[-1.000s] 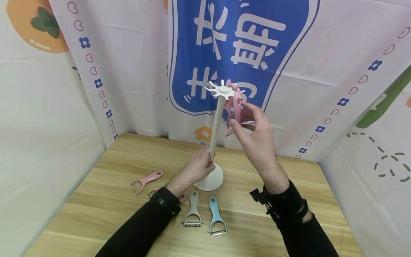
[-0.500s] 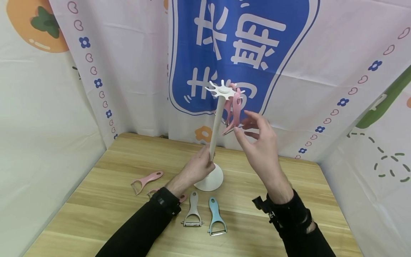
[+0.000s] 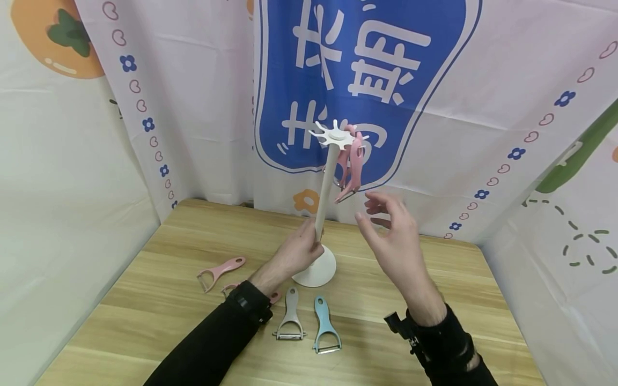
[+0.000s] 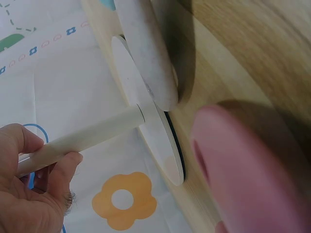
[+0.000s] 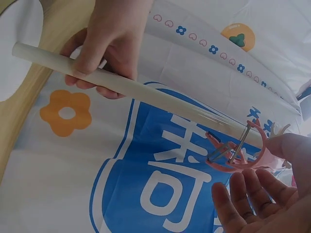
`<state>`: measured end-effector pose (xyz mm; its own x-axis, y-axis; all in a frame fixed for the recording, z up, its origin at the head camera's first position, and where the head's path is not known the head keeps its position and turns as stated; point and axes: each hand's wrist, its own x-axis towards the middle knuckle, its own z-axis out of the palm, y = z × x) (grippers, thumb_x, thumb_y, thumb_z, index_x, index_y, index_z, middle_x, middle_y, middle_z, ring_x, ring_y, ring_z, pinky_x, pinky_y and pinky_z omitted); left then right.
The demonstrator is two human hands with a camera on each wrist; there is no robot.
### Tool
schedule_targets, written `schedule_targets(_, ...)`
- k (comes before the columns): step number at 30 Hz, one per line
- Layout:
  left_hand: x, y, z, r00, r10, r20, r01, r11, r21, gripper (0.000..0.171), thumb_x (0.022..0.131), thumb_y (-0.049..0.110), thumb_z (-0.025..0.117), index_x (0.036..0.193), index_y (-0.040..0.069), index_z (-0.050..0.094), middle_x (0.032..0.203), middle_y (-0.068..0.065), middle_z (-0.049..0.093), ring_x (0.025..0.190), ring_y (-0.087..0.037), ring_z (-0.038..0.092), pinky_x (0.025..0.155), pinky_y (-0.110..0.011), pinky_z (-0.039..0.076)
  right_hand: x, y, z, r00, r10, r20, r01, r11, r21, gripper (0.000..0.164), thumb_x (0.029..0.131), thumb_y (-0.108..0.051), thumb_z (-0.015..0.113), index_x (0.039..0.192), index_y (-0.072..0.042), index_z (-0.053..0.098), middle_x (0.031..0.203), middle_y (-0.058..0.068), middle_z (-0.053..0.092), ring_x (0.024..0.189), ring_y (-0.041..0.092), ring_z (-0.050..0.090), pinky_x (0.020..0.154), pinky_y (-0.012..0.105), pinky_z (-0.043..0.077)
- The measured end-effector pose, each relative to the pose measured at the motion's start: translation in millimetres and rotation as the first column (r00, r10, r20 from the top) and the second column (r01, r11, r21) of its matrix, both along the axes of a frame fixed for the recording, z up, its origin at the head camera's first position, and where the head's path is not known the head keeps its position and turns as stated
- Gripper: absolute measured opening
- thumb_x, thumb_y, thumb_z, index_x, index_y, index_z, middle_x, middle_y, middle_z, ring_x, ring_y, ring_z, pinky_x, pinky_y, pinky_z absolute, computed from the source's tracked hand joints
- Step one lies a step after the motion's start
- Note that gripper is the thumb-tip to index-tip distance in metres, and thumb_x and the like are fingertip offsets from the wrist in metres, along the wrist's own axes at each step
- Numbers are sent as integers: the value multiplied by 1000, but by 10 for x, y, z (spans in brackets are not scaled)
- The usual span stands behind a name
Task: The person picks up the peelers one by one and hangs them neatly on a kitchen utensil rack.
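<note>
My left hand (image 3: 295,251) grips the pole (image 3: 326,185) of a white stand low down, thumb and fingers curled round it in the left wrist view. At its top is a star-shaped ring of hooks (image 3: 333,135). Two pink Y-shaped peelers (image 3: 356,163) hang from hooks on the right side, blades down. Just below and right of them is my right hand (image 3: 399,244), holding nothing, its fingers loosely spread. In the right wrist view the hanging peelers (image 5: 257,160) overlap the right fingertips.
On the wooden table (image 3: 425,316) lie a pink peeler (image 3: 224,269), a grey peeler (image 3: 291,313) and a blue peeler (image 3: 323,316). Another pink peeler (image 3: 276,297) is mostly hidden under the left forearm. The stand's round base (image 3: 321,271) rests on the table. A printed cloth (image 3: 207,123) hangs behind.
My right hand has let go of the front pink peeler, which now hangs from its hook, and has moved down and slightly right. The left hand keeps its hold on the pole.
</note>
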<state>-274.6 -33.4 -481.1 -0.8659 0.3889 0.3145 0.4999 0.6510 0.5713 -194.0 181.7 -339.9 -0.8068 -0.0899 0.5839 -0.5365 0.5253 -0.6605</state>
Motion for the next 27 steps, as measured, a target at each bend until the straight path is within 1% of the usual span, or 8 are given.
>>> schedule_targets(6, -2, -1, 5, 1000, 0, 5, 0, 1000, 2, 35, 93, 6, 63, 125, 8, 51, 107, -1, 53, 93, -14, 60, 77, -29, 57, 35, 18, -113, 1000, 3, 21, -4, 999, 45, 45, 96, -25, 73, 138, -13, 60, 122, 0, 62, 111, 19, 64, 93, 37, 58)
schedule_targets(9, -4, -1, 5, 1000, 1, 2, -1, 1000, -2, 35, 93, 6, 63, 125, 8, 51, 107, -1, 53, 93, -14, 60, 76, -29, 57, 55, 17, -169, 999, 7, 48, -10, 998, 65, 47, 96, -25, 73, 139, -12, 60, 123, 1, 61, 112, 18, 62, 93, 39, 58)
schedule_targets(15, -8, -2, 0, 1000, 0, 5, 0, 1000, -9, 36, 93, 7, 63, 127, 8, 51, 108, -1, 52, 92, -13, 60, 75, -28, 57, 83, 12, -283, 995, -13, 102, -1, 990, 140, 48, 96, -30, 73, 140, -16, 59, 124, 0, 61, 113, 15, 60, 93, 40, 58)
schedule_targets(21, -6, -1, -4, 1000, -2, 4, 2, 1000, 5, 38, 92, 6, 63, 128, 8, 51, 108, -1, 53, 90, -13, 60, 73, -28, 57, 100, 19, -395, 992, -11, 123, -13, 982, 189, 48, 97, -33, 72, 139, -17, 59, 127, -1, 61, 112, 14, 60, 93, 39, 57)
schedule_targets(27, 5, 1, 4, 1000, 4, 28, -4, 1000, 4, 43, 93, 6, 62, 134, 7, 49, 109, -2, 53, 91, -13, 61, 73, -27, 57, 111, 29, -507, 989, -4, 147, -30, 973, 227, 45, 97, -31, 72, 138, -17, 59, 128, -1, 61, 112, 13, 60, 92, 37, 57)
